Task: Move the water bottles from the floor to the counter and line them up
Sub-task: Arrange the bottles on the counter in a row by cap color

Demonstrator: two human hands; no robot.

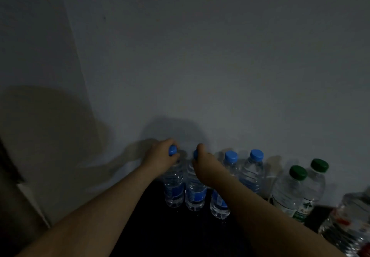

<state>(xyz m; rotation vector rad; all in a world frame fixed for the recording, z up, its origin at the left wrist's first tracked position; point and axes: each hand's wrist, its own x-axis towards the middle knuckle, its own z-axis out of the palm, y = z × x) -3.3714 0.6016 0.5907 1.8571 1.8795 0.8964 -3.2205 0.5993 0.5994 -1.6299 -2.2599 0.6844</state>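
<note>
Several clear water bottles stand in a row on a dark counter (160,232) against a pale wall. My left hand (160,156) is closed around the neck of the leftmost blue-capped bottle (173,184). My right hand (202,164) grips the top of the second blue-capped bottle (195,192) right beside it. Both bottles stand upright with their bases on the counter. To their right stand two more blue-capped bottles (251,172), then two green-capped bottles (288,190). My right forearm hides part of the third bottle.
A larger clear bottle with a red label (348,222) stands at the far right, near the frame's edge. The wall (200,56) rises directly behind the row. At the left, the wall turns a corner and a pale ledge (34,202) runs along the edge. The scene is dim.
</note>
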